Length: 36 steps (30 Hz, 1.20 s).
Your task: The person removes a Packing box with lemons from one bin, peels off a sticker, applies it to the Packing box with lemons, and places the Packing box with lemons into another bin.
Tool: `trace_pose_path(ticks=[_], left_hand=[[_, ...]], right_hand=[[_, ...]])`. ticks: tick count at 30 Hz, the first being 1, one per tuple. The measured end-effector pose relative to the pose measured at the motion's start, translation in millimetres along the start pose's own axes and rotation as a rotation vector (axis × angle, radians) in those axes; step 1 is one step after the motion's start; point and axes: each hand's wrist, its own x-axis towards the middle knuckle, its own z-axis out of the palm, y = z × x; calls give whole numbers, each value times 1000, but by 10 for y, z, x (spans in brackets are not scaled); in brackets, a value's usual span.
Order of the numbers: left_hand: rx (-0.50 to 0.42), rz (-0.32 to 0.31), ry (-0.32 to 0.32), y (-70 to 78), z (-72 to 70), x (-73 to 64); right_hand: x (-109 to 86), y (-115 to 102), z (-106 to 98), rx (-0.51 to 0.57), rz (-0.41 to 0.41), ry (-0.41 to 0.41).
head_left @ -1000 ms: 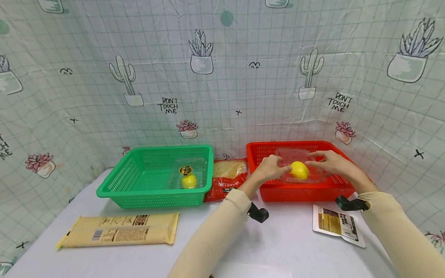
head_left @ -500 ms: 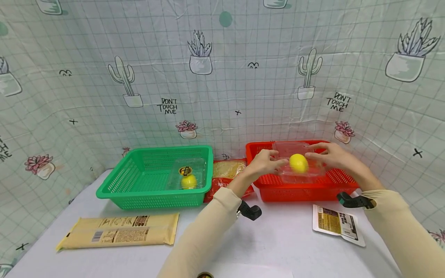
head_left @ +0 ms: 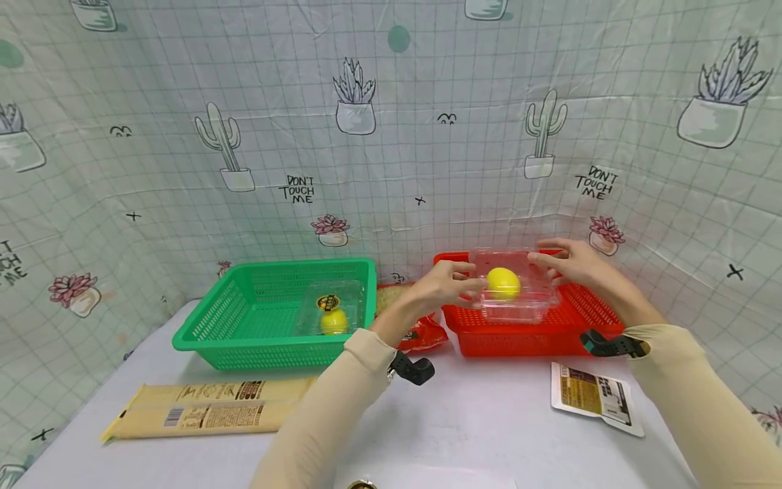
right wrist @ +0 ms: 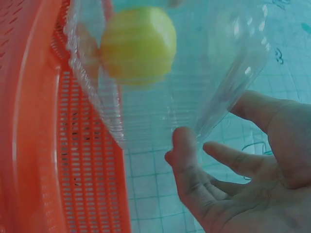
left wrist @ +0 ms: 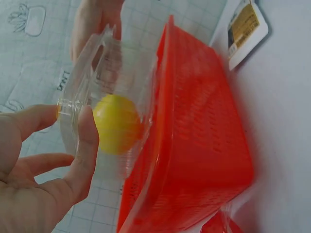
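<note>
A clear plastic box [head_left: 516, 314] with a lemon-like yellow fruit [head_left: 504, 283] inside is held up over the red basket [head_left: 519, 343]. My left hand [head_left: 449, 285] pinches the box's left edge; in the left wrist view the thumb and a finger of the left hand [left wrist: 43, 179] meet across its rim. My right hand [head_left: 574, 261] grips the opposite end. Seen from the right wrist, the right hand [right wrist: 248, 160] has its thumb and fingers on either side of the box's edge, and the yellow fruit [right wrist: 138, 46] shows through the plastic.
At left stands a green basket [head_left: 269, 354] with another clear box [head_left: 348, 292] holding a yellow fruit. Between the baskets lies a red bag [head_left: 424, 334], partly behind my left arm. A long beige packet [head_left: 208, 414] and a white-and-gold pouch [head_left: 595, 397] lie in front.
Both hands have lifted the clear box up from inside the red basket and shifted it left. The fruit has moved with it, and my left forearm now overlaps the beige packet.
</note>
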Motion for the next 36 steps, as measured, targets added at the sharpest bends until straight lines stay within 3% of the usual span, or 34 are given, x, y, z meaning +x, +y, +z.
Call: trace_pose_path(ticks=[12,21,31,36], left_hand=[[44,-6,-53,-25,-273,-229],[105,-4,-110,-136,-542,-534],[215,51,-69,-244,-734,-920],[205,104,-73,-347,-818,-1069]], right_hand=[[110,-129,87,87,-46,-44],[118,-187,269,130,-32,-117],[1,-339,480,206,-39,-228],[-63,-420,574,227,-41,-263]])
